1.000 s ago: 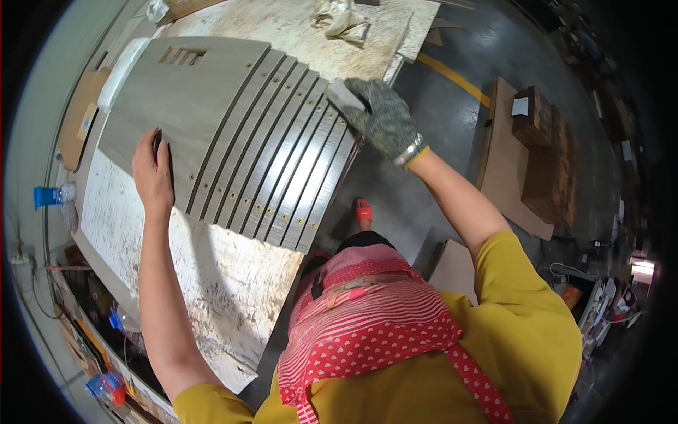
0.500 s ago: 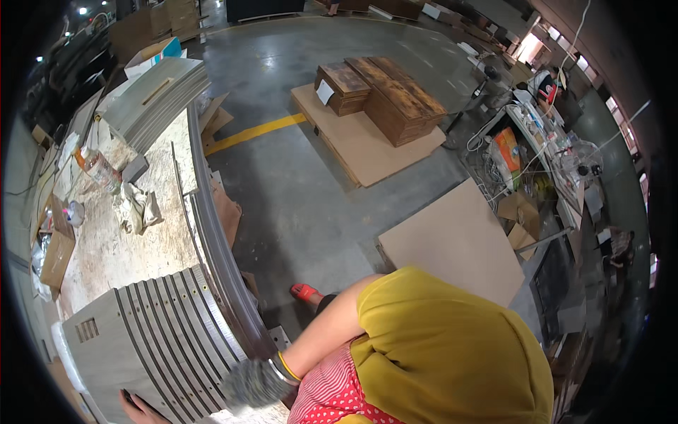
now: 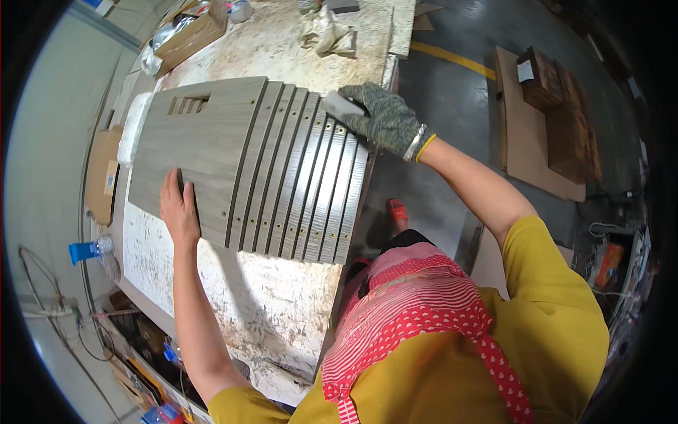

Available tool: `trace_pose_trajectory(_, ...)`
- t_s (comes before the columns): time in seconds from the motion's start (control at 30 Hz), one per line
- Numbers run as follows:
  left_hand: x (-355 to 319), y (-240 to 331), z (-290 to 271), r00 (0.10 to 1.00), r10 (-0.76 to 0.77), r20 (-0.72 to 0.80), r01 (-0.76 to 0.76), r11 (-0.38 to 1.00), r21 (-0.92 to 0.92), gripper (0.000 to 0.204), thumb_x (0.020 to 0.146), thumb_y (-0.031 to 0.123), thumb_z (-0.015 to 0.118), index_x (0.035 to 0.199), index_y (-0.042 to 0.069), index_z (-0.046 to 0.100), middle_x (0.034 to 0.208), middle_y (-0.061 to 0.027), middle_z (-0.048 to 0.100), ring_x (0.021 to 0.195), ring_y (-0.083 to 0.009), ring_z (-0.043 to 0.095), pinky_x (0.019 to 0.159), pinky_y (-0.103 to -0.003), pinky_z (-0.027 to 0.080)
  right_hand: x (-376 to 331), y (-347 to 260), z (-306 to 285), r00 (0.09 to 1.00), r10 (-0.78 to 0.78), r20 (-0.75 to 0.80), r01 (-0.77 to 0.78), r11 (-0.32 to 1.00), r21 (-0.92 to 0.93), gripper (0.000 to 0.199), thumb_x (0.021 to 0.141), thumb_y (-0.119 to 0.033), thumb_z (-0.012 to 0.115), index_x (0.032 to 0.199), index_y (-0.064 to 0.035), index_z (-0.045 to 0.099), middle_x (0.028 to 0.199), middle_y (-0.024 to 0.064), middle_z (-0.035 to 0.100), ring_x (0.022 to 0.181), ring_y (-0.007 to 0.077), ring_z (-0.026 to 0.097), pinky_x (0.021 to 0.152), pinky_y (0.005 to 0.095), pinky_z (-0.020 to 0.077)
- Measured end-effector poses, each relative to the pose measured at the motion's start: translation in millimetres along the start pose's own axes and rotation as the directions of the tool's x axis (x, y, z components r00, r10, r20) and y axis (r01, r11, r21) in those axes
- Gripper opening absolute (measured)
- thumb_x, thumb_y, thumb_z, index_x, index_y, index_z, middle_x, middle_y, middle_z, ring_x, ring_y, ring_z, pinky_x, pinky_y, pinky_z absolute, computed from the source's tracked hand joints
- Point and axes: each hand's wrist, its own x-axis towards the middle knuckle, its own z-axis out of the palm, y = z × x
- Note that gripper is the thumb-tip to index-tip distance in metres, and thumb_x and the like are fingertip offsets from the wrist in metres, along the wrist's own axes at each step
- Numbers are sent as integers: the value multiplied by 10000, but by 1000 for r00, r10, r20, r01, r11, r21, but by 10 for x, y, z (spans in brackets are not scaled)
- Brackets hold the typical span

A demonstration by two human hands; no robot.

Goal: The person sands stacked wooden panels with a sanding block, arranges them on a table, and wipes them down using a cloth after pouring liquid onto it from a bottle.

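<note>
A fanned stack of grey wood-grain panels (image 3: 205,141) lies on the worktable, with dowel holes along the stepped edges. The top panel has a small slotted cutout. Bare, my left hand (image 3: 180,212) rests on the top panel's near side with its fingers stretched out. My right hand (image 3: 381,116), in a dark grey knitted glove, grips a whitish block (image 3: 343,106) whose exact kind I cannot make out. It is at the far right corner of the stack, over the panel edges.
The worktable (image 3: 261,304) has a worn, stained top. A crumpled cloth (image 3: 328,34), a dark grey block (image 3: 342,6) and an open cardboard box (image 3: 189,37) lie toward its far side. Brown boards (image 3: 561,113) are stacked on the floor at right.
My view has swung left toward the worktable. My gloved right hand has gone from the stack's near end to its far right corner. My left hand stays on the top panel.
</note>
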Motion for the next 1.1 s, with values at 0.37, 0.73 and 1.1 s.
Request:
trace_pose_trajectory(0.37,38,-23,4,999,-38,-18,38,999,6,460,955,333,450,1329,66,453,1364,-143,457,1263,-322,413,1052,-403,309,-413,-759,541,835,-473,283,519,847,-115,319,868,-288,541,1104,-74,568,889,152,576,802,313,590,685,423,483)
trace_pose_trajectory(0.73,17,-55,43,995,-100,-19,100,995,-22,490,946,415,430,1342,128,455,1392,-83,437,1295,-269,386,1058,-437,279,-258,-807,307,862,-489,131,504,852,-139,423,924,-298,472,1310,-127,489,1110,173,582,962,327,559,858,396,462)
trace_pose_trajectory(1.1,1,21,-35,994,-109,-2,109,994,2,478,947,397,440,1340,125,456,1402,-88,423,1306,-273,372,1068,-424,256,253,-395,378,910,-413,-16,393,876,-281,358,862,-287,546,1118,-40,580,920,176,591,859,320,571,779,421,468)
